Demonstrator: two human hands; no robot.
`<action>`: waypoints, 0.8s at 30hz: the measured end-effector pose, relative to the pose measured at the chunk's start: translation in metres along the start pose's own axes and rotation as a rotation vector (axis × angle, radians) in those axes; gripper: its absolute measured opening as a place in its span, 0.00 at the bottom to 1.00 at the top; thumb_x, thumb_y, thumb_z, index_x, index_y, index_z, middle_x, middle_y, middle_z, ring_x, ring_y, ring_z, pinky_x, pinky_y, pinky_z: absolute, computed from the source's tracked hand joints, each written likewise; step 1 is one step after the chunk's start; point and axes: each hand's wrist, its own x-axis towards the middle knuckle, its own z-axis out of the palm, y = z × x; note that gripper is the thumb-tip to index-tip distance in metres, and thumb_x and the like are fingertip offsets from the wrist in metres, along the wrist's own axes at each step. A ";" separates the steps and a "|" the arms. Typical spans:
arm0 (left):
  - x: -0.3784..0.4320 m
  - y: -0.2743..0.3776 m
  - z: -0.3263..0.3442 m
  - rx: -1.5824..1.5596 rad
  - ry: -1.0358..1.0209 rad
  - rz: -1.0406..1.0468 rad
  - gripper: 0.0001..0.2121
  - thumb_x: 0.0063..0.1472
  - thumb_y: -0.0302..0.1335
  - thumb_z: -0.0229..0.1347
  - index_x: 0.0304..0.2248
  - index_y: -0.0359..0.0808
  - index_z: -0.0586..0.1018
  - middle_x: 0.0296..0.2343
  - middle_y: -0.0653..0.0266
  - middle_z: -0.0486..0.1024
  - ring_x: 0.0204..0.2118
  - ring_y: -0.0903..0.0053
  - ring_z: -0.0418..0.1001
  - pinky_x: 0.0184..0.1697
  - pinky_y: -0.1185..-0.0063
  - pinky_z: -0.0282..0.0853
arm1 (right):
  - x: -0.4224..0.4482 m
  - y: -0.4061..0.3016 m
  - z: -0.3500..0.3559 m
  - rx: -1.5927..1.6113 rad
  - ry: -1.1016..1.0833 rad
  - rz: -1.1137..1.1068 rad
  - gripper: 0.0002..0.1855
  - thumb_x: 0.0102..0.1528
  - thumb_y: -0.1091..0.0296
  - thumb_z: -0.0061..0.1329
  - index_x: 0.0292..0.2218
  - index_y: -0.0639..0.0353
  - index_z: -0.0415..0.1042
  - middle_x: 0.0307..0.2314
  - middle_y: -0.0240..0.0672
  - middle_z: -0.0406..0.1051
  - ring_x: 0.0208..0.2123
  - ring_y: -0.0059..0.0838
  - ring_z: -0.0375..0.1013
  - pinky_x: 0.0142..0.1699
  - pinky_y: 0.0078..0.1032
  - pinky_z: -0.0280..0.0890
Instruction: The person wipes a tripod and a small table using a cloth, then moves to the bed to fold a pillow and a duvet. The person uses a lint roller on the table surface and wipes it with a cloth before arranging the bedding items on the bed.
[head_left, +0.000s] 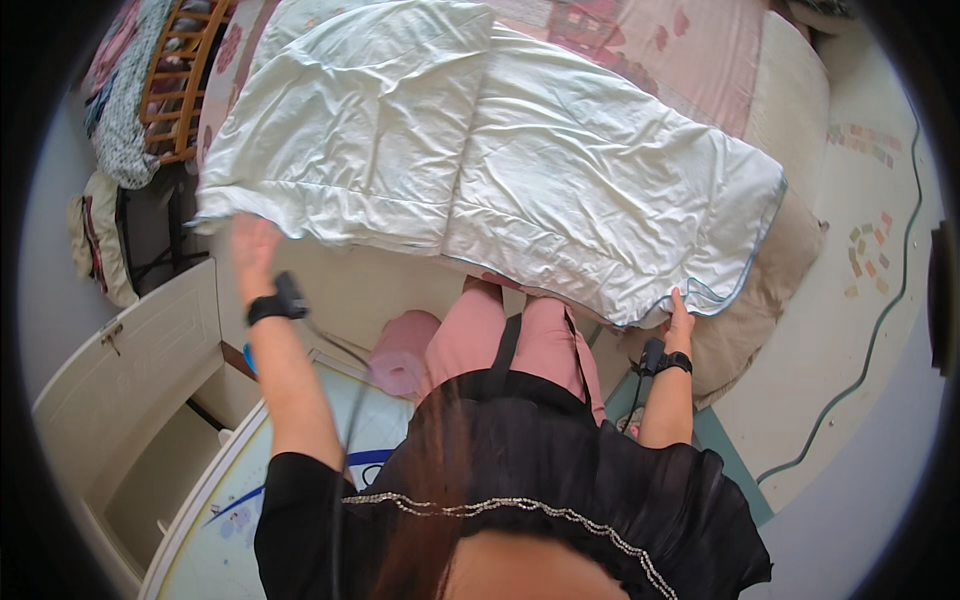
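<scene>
A pale mint quilt (570, 172) with a thin blue edge is spread over the bed in front of me, wrinkled, with a vertical fold line near its middle. My right hand (679, 326) grips its near right corner, thumb on top, the fabric bunched there. At the near left edge, my left hand (253, 244) is blurred and touches or nearly touches the hem; its fingertips are hard to make out, so I cannot tell whether it holds the cloth. Beneath the quilt lies a pink patterned bed sheet (720, 67).
A beige pillow or cushion (780, 262) lies at right. Left are a wooden rail (176, 82), a black metal frame (161, 225) and an open white cabinet door (142, 337). A pink roll (401, 352) is beside my legs. A grey cable (885, 322) runs along the right wall.
</scene>
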 end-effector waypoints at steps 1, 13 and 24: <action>0.005 -0.048 -0.003 0.123 0.055 -0.044 0.29 0.61 0.47 0.54 0.57 0.44 0.64 0.52 0.60 0.65 0.55 0.64 0.62 0.53 0.54 0.59 | 0.014 0.004 0.011 -0.034 -0.033 -0.079 0.32 0.44 0.53 0.66 0.46 0.60 0.70 0.35 0.36 0.72 0.35 0.35 0.71 0.38 0.41 0.67; -0.114 -0.251 0.155 0.672 -0.126 -0.478 0.20 0.56 0.41 0.62 0.39 0.36 0.71 0.41 0.61 0.73 0.45 0.73 0.72 0.40 0.72 0.71 | -0.111 -0.095 0.161 0.105 -0.298 -0.498 0.16 0.46 0.75 0.51 0.39 0.65 0.74 0.31 0.35 0.73 0.28 0.28 0.72 0.34 0.27 0.68; -0.110 -0.289 0.205 0.649 -0.413 -0.349 0.43 0.50 0.46 0.66 0.55 0.27 0.59 0.52 0.46 0.65 0.55 0.68 0.65 0.54 0.70 0.64 | -0.194 -0.030 0.311 -0.725 -1.104 -0.658 0.31 0.48 0.55 0.61 0.50 0.59 0.70 0.37 0.40 0.75 0.38 0.30 0.74 0.44 0.29 0.68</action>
